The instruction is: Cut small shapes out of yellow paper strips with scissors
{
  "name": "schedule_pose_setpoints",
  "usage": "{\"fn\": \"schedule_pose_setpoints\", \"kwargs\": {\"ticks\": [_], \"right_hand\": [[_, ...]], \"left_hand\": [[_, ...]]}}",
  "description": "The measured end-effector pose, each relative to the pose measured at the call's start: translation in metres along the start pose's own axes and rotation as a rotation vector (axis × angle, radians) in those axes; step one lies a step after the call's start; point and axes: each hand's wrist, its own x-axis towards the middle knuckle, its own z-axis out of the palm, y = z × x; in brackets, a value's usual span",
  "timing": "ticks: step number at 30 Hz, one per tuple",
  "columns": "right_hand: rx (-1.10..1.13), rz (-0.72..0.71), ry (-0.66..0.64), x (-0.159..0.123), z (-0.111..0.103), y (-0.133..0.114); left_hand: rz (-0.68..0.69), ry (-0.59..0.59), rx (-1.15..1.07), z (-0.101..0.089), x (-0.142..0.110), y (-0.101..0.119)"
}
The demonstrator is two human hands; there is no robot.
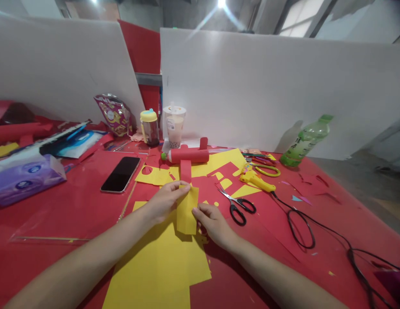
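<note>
A small folded piece of yellow paper (187, 214) is held up between my two hands over the table. My left hand (170, 198) pinches its upper left edge with thumb and fingers. Lower down, my right hand (213, 221) grips the right edge the same way. Beneath lies a larger yellow sheet (154, 266). Just behind the folded paper is a bottle wrapped in red paper (191, 156), lying on its side, with red strips attached. Black-handled scissors (236, 205) lie partly open to the right of my right hand.
A yellow glue gun (258, 181) with a black cord and yellow-handled scissors (267, 170) lie at right. A green bottle (304, 141) stands tilted behind. At left are a phone (120, 174) and a purple tissue pack (29, 176). A drink cup (174, 126) and a yellow-lidded bottle (150, 128) stand at the back.
</note>
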Motion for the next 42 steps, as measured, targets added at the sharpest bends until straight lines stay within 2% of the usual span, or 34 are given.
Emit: {"fn": "schedule_pose_setpoints", "kwargs": {"ticks": [7,10,15,19,21,25,30,34,39,42], "right_hand": [[-0.046,-0.041,0.022,0.001,0.001,0.001],[-0.043,-0.065,0.069,0.002,0.0,0.002],[-0.009,-0.1,0.197,0.005,-0.003,0.007],[0.007,-0.119,0.232,0.007,-0.004,0.007],[-0.002,-0.133,0.225,0.007,-0.004,0.006],[-0.073,-0.148,0.198,0.006,-0.002,0.003],[-0.298,-0.139,0.189,0.007,-0.007,0.0],[-0.606,-0.124,0.175,0.003,-0.029,-0.012],[-1.005,-0.038,0.342,-0.013,-0.068,-0.013],[-1.136,0.043,0.376,-0.019,-0.081,-0.007]], "left_hand": [[0.001,0.046,-0.048,-0.003,0.003,0.0],[-0.01,0.053,-0.036,-0.003,0.003,0.001],[-0.08,-0.009,0.155,-0.005,0.001,0.0],[-0.032,-0.083,0.321,-0.005,0.002,-0.001],[-0.008,-0.067,0.391,-0.005,0.003,-0.001],[0.089,0.05,0.457,-0.007,0.006,-0.001],[0.178,0.096,0.53,-0.012,0.009,-0.001],[0.173,0.098,0.541,-0.013,0.009,-0.001],[0.151,0.111,0.464,-0.011,0.009,-0.003],[0.115,0.092,0.393,-0.012,0.01,-0.005]]}}
